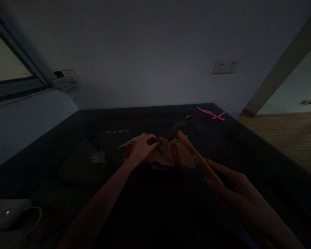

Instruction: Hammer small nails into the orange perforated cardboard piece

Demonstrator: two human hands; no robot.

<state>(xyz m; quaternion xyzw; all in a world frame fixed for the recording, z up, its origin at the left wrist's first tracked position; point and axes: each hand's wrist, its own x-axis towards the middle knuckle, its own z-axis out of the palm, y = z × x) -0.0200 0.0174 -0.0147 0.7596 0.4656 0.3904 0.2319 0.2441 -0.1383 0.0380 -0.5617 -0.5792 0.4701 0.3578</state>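
A hammer with a pale wooden handle (197, 154) and a dark metal head (178, 127) is gripped in my right hand (229, 188), its fingers wrapped round the lower handle. The lower end of the head is over or against a tan, dotted piece of cloth or paper (188, 157) with red bands; contact is hard to tell. My left hand (145, 147) lies on the left part of this piece, thumb and fingers pinched together. What they pinch is too dark to make out. Small dark marks show between the fingertips and the hammer head.
The dark table (134, 116) stands against a wall with sockets (225, 67). A pink ribbon bow (217, 117) lies at the back right. At the lower left is a white device (6, 212) with a cable (38, 221). The room is dim.
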